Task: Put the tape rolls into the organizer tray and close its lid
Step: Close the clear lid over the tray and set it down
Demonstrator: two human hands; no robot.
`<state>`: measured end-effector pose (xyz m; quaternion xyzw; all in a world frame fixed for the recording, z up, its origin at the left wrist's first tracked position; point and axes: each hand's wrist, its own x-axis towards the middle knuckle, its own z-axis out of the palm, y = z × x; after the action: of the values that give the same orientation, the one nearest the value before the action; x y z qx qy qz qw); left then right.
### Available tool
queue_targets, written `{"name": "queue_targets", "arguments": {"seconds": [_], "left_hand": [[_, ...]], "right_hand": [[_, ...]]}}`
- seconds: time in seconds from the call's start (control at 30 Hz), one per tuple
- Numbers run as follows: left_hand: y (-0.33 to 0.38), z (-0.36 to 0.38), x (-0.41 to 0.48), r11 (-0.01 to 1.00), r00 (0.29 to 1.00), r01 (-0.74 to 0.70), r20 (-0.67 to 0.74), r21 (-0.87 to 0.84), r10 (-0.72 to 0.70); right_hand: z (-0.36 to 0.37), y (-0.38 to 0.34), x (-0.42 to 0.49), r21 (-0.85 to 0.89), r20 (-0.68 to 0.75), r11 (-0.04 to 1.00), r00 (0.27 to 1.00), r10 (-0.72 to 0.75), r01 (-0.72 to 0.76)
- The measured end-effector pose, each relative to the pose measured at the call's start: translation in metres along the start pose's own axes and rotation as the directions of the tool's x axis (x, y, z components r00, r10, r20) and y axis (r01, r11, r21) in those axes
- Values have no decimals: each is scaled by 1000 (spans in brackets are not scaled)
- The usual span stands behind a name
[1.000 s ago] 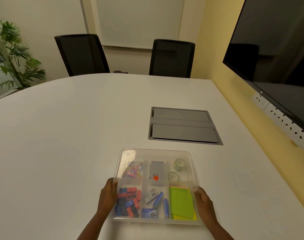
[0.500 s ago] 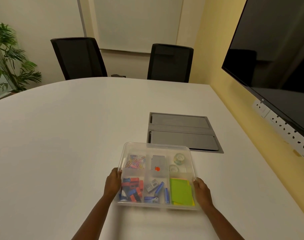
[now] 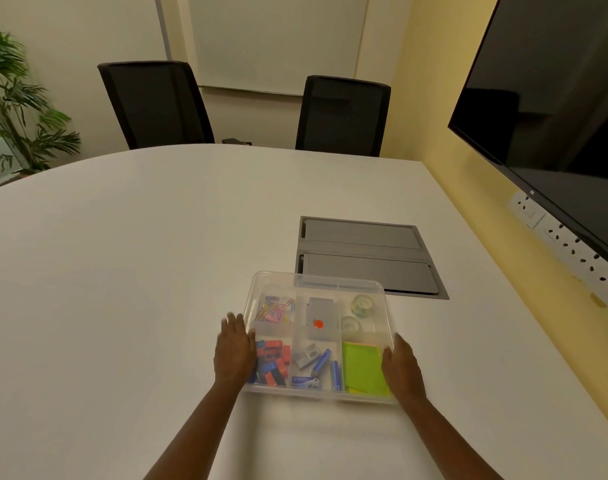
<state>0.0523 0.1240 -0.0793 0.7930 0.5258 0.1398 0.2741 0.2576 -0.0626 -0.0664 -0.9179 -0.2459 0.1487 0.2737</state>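
With both tape rolls under the organizer tray's seated lid, your left hand and right hand rest flat, grip apart; task looks complete.

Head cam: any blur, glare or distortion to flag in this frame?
Head view: warm, dim light; wide-angle bend curves the table edge and tilts the wall screen; left hand and right hand motion-smeared at the fingertips; clear organizer tray lid hazes the tape rolls; faint reflections on the screen.
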Motion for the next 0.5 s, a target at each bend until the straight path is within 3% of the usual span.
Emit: {"name": "queue_targets", "arguments": {"seconds": [0.07,0.17,0.5], "left_hand": [[7,0,-4,971,993,-114,9,208,115],[24,4,-14,893,966,-258,113,368,233],[58,38,-66,864,915,-377,278,334,292]], "right_hand": [[0,-9,-2,-199,48,974,994,-102,110],[7,-24,-7,-389,104,877,959,-262,282],[41,-30,-56,-457,186,804,925,-331,380]]}}
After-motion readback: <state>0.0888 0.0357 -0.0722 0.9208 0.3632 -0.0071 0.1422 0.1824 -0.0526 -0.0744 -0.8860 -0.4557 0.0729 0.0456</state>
